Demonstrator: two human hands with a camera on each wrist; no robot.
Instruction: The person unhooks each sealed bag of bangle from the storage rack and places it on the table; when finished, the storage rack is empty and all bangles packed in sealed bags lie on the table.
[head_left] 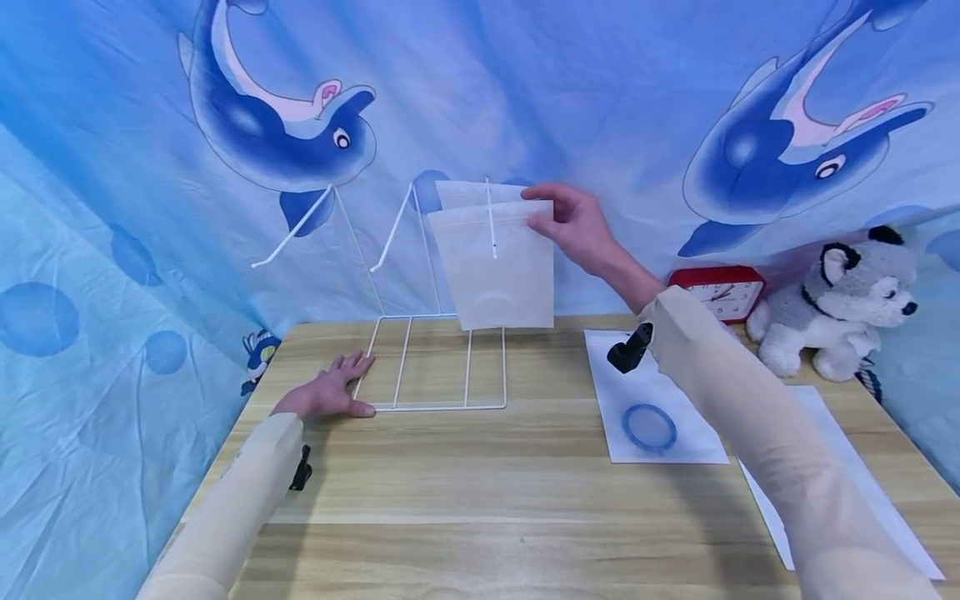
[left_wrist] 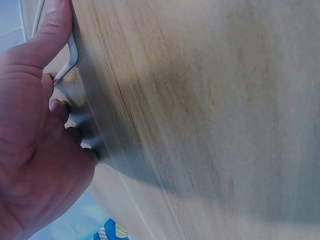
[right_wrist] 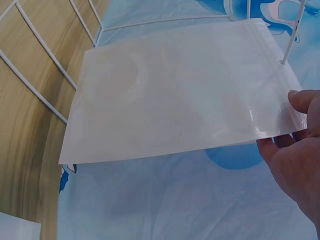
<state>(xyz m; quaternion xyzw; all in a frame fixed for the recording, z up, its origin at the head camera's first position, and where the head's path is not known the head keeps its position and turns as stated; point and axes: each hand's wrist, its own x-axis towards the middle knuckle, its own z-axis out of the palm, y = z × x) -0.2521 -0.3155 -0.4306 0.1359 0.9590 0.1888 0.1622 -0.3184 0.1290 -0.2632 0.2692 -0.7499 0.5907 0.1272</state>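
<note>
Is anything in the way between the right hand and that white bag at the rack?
Nothing visible: the right hand holds the bag near its upper corner. The right prong of the rack crosses the bag's front, beside the fingers.

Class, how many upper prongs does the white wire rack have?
3: the left prong, the middle prong and the right prong, which crosses a white bag pinched by the right hand. None looks hidden.
</note>
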